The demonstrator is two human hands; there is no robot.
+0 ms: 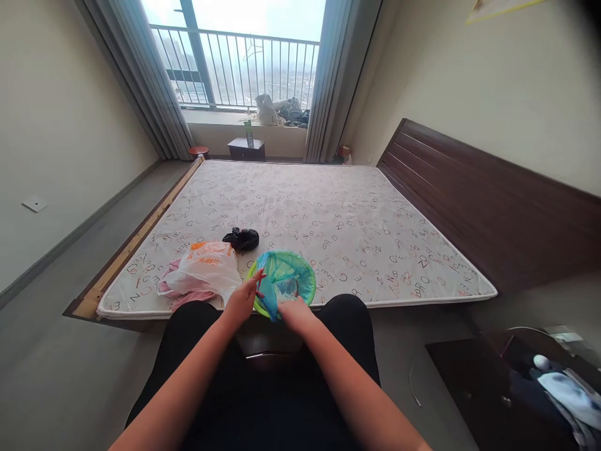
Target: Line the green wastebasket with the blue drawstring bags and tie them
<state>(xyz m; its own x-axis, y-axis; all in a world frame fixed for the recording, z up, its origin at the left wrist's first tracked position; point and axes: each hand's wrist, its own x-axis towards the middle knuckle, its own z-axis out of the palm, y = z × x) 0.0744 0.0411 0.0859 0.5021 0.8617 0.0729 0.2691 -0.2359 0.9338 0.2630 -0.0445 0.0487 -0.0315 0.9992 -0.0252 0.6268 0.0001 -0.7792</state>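
Note:
A bright green round basket (pixel 308 258) stands at the near edge of the mattress, between my knees. A blue-green plastic bag (pixel 267 291) lines it and hangs over its near rim. My left hand (pixel 241 302) is at the basket's left rim, with a thin red object (pixel 260 282) at its closed fingers; its kind is unclear. Over the near rim, my right hand (pixel 295 313) closes on the bag's edge, its fingertips partly hidden. Something clear and crinkled (pixel 287 291) lies inside the lining.
Left of the basket, a white plastic bag (pixel 209 266) with orange print rests on pink cloth (pixel 171 279). A black plastic bag (pixel 241 239) lies behind. The patterned mattress (pixel 328 213) meets a dark headboard (pixel 479 181). A dark nightstand (pixel 464 382) stands at lower right.

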